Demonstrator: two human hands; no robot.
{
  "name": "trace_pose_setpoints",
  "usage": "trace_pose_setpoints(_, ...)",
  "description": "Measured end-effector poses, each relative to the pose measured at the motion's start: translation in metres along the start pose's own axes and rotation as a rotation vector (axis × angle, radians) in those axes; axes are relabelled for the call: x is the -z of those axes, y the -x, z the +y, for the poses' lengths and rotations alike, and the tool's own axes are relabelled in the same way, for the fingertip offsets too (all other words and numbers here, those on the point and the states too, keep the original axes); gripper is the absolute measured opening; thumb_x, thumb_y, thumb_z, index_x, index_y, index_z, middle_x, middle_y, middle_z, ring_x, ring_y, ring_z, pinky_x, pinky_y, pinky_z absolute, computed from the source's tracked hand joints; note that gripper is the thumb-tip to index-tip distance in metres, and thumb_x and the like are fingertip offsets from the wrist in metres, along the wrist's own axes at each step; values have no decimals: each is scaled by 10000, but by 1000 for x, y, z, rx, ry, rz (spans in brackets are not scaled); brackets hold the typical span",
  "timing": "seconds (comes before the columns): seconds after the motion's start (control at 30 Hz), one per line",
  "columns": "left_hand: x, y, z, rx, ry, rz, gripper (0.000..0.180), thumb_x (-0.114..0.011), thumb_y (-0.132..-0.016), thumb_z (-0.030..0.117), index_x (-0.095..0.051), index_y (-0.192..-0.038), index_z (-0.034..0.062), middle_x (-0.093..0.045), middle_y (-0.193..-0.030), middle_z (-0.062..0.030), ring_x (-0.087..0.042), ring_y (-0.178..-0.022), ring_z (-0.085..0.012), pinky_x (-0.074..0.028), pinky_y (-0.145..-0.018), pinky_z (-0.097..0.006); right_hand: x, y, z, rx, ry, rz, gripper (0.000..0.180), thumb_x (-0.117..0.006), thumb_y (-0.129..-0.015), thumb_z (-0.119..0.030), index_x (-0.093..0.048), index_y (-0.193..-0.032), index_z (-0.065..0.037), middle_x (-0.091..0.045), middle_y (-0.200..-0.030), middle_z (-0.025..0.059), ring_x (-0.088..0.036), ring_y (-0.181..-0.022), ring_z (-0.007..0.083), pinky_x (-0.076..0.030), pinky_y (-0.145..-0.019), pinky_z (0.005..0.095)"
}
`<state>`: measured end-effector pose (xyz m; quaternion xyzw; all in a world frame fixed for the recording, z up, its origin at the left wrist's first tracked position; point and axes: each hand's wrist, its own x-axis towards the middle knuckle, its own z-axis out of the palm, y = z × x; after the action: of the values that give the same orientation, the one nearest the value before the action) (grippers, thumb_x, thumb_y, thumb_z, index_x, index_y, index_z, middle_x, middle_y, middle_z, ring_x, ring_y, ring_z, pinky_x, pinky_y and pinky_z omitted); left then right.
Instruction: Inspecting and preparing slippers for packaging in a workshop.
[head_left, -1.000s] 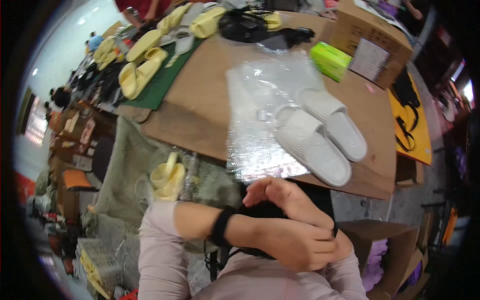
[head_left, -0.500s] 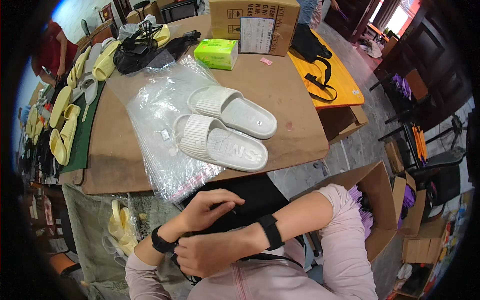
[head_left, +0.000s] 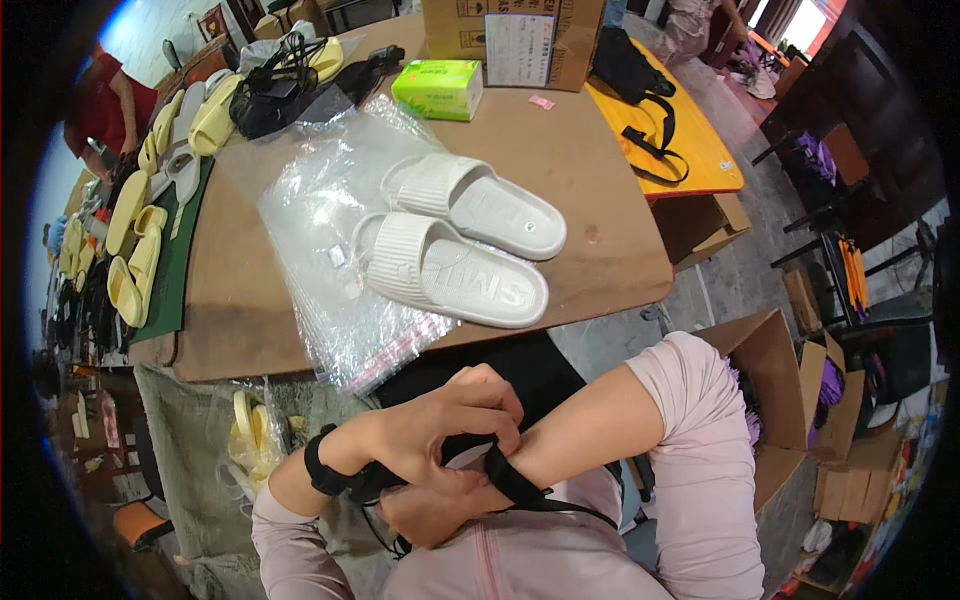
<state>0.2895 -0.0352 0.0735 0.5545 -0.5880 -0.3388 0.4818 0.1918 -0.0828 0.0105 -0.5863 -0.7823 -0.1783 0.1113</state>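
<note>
My left hand reaches across to my right wrist, its fingers closed on the black wrist strap there. Low against my body is my right hand, its fingers mostly hidden behind the left hand and wrist. Another black wrist strap goes round my left wrist. Beyond my hands, a near white slide sandal and a far white slide sandal lie side by side on the brown table. Under their strap ends is a stack of clear plastic bags.
At the back stand a green tissue pack and a cardboard box. Yellow slides line the left side on a green board. An open carton stands at right. A person in red is at far left.
My left hand has moved right and closed on the right wrist strap. My right hand has left the left wrist strap and shifted right. The view has tilted slightly.
</note>
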Motion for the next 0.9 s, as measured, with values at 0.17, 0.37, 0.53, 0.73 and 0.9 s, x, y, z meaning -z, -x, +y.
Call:
trace_pose_setpoints(0.17, -1, 0, 10, 4, -18, -37, 289, -692, -578, 130, -645, -860, 93, -479, -990, -77, -421, -939, -254, -275, -872, -353, -17, -12, -6, -18, -40, 73, 131, -685, -551, -143, -585, -496, -81, -548, -512, 18, -516, -453, 186, -341, -392, 337)
trace_pose_setpoints(0.37, -3, 2, 12, -12, -87, -12, 231, -671, -602, 110, -665, -833, 117, -473, -964, -64, -409, -919, -237, -259, -856, -350, -27, -13, -10, -54, -74, 117, 145, -696, -537, -152, -579, -493, -79, -542, -508, 18, -513, -447, 185, -347, -389, 339)
trace_pose_setpoints(0.53, -1, 3, 12, -4, -114, -13, 223, -681, -617, 145, -671, -839, 128, -452, -964, -57, -386, -940, -242, -259, -861, -359, -27, -11, -7, -69, -104, 133, 158, -706, -525, -159, -575, -491, -77, -537, -504, 18, -511, -442, 184, -352, -386, 340)
trace_pose_setpoints(0.73, -2, 5, 10, -48, -138, 68, 231, -692, -616, 156, -671, -844, 130, -420, -928, -47, -382, -905, -226, -255, -840, -357, -37, -10, -9, -70, -133, 131, 172, -715, -513, -167, -571, -489, -75, -532, -501, 19, -508, -437, 183, -357, -383, 342)
trace_pose_setpoints(0.9, -2, 4, 6, -58, -128, 69, 237, -688, -624, 137, -664, -859, 133, -413, -928, -43, -379, -890, -223, -263, -829, -346, -4, -1, 2, 74, -176, 69, 59, -639, -582, -89, -619, -539, -53, -575, -549, 31, -563, -522, 199, -387, -428, 331)
